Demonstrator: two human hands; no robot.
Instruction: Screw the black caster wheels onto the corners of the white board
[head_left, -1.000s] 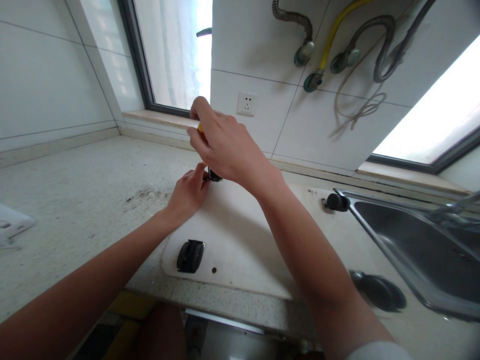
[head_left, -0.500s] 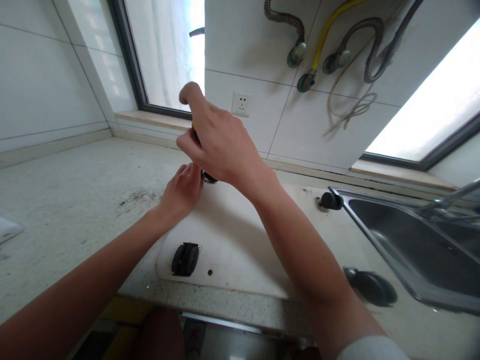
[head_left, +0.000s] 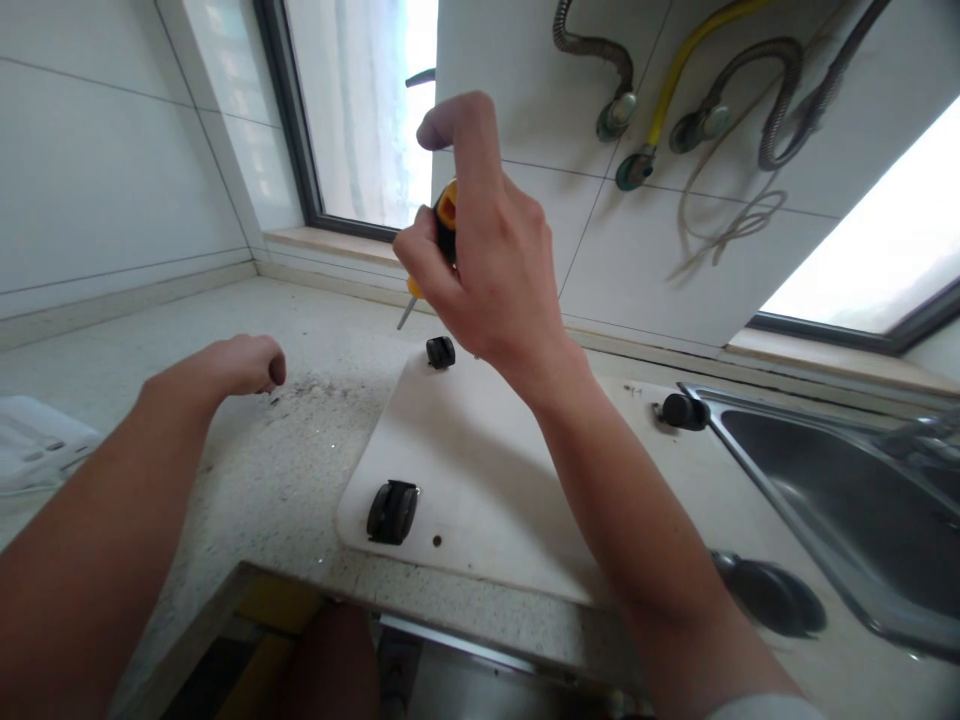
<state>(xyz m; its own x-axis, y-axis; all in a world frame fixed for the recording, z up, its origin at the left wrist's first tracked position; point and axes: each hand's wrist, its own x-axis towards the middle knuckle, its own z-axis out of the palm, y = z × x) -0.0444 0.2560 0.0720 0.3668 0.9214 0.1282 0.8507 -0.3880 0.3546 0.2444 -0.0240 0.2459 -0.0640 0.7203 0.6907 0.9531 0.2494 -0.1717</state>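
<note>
In my right hand (head_left: 499, 250) is a screwdriver (head_left: 445, 215) with a black and yellow handle, its index finger raised and bent. The metal shaft points down and left, above the far-left caster (head_left: 441, 352) and apart from it. That black caster is fixed to a white board (head_left: 480, 470) lying on the counter. At the board's near-left corner is another caster (head_left: 392, 512). My left hand (head_left: 225, 365) is over the counter left of the board, fingers curled together beside a patch of dark specks (head_left: 315, 395). What its fingertips hold, if anything, is hidden.
Right of the board is a steel sink (head_left: 847, 480). Further casters are at the right, one far (head_left: 681, 411) and one near (head_left: 776, 597). A white plastic object (head_left: 41, 440) rests at the far left. Hoses and valves (head_left: 619, 115) hang on the tiled wall.
My left hand has left the far-left caster and moved left over the counter. My right hand has lifted the screwdriver up and away from that caster, which now shows. The view has shifted slightly.
</note>
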